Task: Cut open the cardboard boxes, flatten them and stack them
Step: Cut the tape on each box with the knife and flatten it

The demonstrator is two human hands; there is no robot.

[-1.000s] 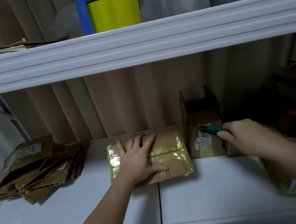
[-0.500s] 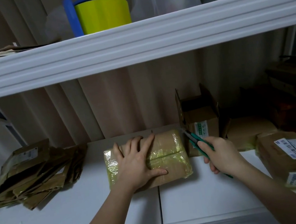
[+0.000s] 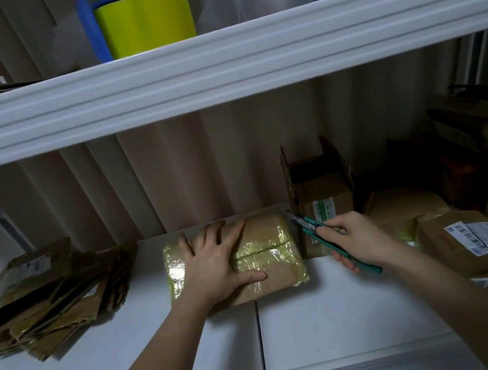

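Got a decent pile of flattened boxes [image 3: 53,295] on my left, but plenty of boxes [image 3: 469,241] still wait on the right. My left hand [image 3: 216,265] presses flat on the taped box [image 3: 265,254] mid-shelf. My right hand [image 3: 360,238] grips the cutter [image 3: 312,225], blade at its far right corner.

left hand [image 3: 216,260] flat on taped box [image 3: 264,245] | right hand [image 3: 360,238] grips cutter [image 3: 309,225] at box's right end
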